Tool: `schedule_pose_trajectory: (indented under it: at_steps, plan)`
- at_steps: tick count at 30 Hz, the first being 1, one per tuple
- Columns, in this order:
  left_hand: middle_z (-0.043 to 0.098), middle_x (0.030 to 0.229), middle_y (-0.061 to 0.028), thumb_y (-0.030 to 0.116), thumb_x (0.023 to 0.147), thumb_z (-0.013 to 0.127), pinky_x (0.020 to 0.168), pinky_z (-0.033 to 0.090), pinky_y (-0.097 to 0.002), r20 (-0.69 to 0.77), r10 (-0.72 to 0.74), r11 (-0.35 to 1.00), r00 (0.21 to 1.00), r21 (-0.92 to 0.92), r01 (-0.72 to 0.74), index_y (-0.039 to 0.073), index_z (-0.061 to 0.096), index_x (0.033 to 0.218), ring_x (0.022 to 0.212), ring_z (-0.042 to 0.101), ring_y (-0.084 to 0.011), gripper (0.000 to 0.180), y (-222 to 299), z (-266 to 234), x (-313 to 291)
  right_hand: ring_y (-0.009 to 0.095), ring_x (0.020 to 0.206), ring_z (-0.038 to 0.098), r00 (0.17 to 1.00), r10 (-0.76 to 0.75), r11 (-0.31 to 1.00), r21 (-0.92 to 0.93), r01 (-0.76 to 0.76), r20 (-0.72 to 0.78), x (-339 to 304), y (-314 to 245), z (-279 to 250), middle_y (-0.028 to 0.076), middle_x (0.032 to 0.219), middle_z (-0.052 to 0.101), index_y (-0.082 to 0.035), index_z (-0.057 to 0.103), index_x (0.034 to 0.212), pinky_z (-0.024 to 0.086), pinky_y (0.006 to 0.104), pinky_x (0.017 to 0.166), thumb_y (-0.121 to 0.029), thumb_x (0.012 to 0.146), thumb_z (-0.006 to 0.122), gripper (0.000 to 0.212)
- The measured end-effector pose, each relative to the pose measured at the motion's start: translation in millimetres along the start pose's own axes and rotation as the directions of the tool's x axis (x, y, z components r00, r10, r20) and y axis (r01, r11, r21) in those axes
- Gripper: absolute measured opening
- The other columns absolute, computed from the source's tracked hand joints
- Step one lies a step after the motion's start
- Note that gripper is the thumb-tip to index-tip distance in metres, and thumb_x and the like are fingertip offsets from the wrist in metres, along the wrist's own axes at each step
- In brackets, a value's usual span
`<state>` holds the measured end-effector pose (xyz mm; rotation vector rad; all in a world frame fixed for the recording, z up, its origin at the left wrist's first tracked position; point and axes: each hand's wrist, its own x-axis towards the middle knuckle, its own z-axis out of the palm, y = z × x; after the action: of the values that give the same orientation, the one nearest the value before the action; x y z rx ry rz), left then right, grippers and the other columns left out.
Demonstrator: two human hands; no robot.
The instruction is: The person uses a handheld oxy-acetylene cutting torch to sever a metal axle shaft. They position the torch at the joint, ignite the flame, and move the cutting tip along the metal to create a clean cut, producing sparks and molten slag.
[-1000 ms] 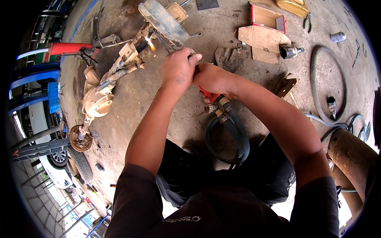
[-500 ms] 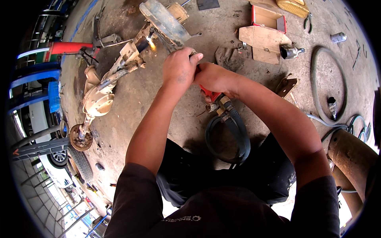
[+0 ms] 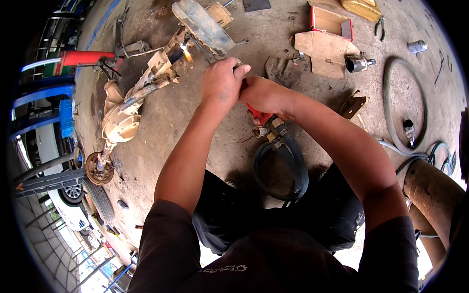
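Note:
Both of my hands are closed around a gas torch with a red handle [image 3: 258, 115]. My left hand [image 3: 219, 84] grips its front part, thumb on top, and my right hand [image 3: 266, 95] wraps the handle just behind. Brass fittings and dark hoses [image 3: 295, 163] hang from the rear of the torch between my knees. Ahead of my left hand, a bright orange flame [image 3: 187, 53] burns against a rusty vehicle axle [image 3: 122, 127], close to its drum-shaped end [image 3: 202, 27]. My left hand partly hides the torch's tubes. The axle's near end carries a rusty round drum [image 3: 93, 173].
An opened cardboard box [image 3: 320, 45], pliers [image 3: 380, 28] and a metal cup-shaped part [image 3: 359, 63] lie on the concrete at the far right. A large ring of hose [image 3: 387, 102] and a rusty cylinder [image 3: 432, 188] are at right. A tire [image 3: 100, 202] stands at left.
The flame flickers slightly in shape. My hands and the torch hold nearly the same place.

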<state>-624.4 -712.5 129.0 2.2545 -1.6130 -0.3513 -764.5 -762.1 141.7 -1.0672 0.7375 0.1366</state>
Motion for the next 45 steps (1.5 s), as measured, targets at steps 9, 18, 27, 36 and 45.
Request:
schedule_pose_trajectory:
  at_steps: [9,18,27,36,45]
  plan:
    - [0.071,0.096,-0.0240,0.036,0.091,0.072,0.081,0.053,-0.0465,0.021,-0.047,0.999,0.999,-0.026,0.048,0.000,0.073,0.106,0.092,0.068,-0.0429,0.039,3.9,-2.7,0.3,0.017,0.057,0.057,0.999,0.033,0.999,-0.021,-0.033,-0.014,6.7,4.5,-2.1,0.007,0.075,0.055,0.001,0.056,0.105,0.051,0.0350,0.050,-0.022,0.101,0.058,0.023]
    - [0.071,0.097,-0.0234,0.037,0.091,0.072,0.081,0.053,-0.0463,0.010,-0.036,0.999,0.999,0.002,0.036,0.001,0.073,0.107,0.092,0.068,-0.0423,0.039,5.6,-3.2,-0.3,0.022,0.063,0.060,1.000,0.013,1.000,-0.028,-0.013,-0.015,4.0,3.6,-2.9,0.014,0.084,0.060,0.006,0.059,0.106,0.053,0.0392,0.054,-0.017,0.099,0.052,0.025]
    - [0.071,0.096,-0.0226,0.038,0.092,0.070,0.080,0.052,-0.0468,0.006,-0.018,1.000,1.000,-0.009,0.018,0.001,0.073,0.106,0.092,0.067,-0.0426,0.039,3.3,-1.9,-0.6,0.022,0.066,0.060,1.000,0.014,1.000,0.008,-0.014,-0.013,9.4,8.3,-2.4,0.014,0.084,0.060,0.006,0.059,0.104,0.053,0.0395,0.055,-0.015,0.098,0.052,0.023]
    - [0.072,0.093,-0.0214,0.038,0.091,0.070,0.080,0.052,-0.0474,0.015,-0.017,0.999,1.000,0.030,0.016,0.002,0.073,0.105,0.089,0.067,-0.0420,0.038,3.7,-1.9,0.1,0.020,0.063,0.058,0.999,-0.007,1.000,-0.007,0.007,-0.033,7.9,6.5,-0.9,0.012,0.083,0.060,0.005,0.061,0.102,0.051,0.0383,0.053,-0.019,0.098,0.057,0.025]
    - [0.072,0.091,-0.0223,0.036,0.090,0.072,0.080,0.053,-0.0466,0.035,-0.046,0.999,0.998,0.008,0.046,0.000,0.073,0.104,0.089,0.068,-0.0417,0.038,2.0,-1.0,0.5,0.018,0.060,0.059,1.000,-0.001,1.000,-0.004,0.001,-0.028,2.9,4.8,0.5,0.009,0.079,0.059,0.004,0.062,0.098,0.049,0.0349,0.049,-0.020,0.095,0.064,0.024]
